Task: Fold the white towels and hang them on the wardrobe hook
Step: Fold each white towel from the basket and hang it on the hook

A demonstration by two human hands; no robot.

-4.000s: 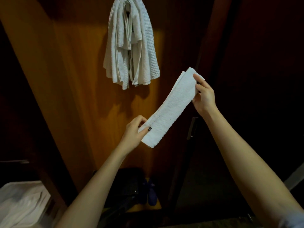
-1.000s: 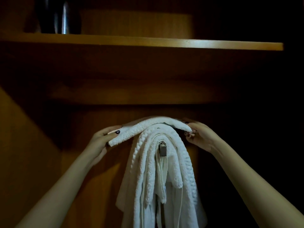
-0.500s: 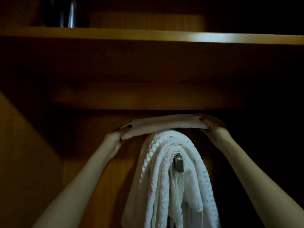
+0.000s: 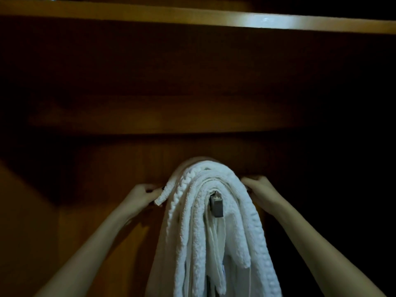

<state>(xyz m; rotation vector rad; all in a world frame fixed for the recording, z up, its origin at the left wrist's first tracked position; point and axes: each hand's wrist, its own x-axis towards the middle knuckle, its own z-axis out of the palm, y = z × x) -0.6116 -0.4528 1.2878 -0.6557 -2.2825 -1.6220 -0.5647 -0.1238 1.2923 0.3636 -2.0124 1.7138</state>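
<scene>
The hanging towels (image 4: 188, 243) run off the bottom edge and cover the hook (image 4: 216, 205) except its metal end. The right end of the top towel (image 4: 166, 192) and the fingertips of the right hand (image 4: 260, 190) are hidden behind them

Interior of a dim wooden wardrobe, of the kind in a bedroom or hotel room: a shelf (image 4: 192, 17) spans the top, and a metal hook (image 4: 216, 207) on the back panel (image 4: 128, 163) carries layered white towels (image 4: 188, 221).
</scene>
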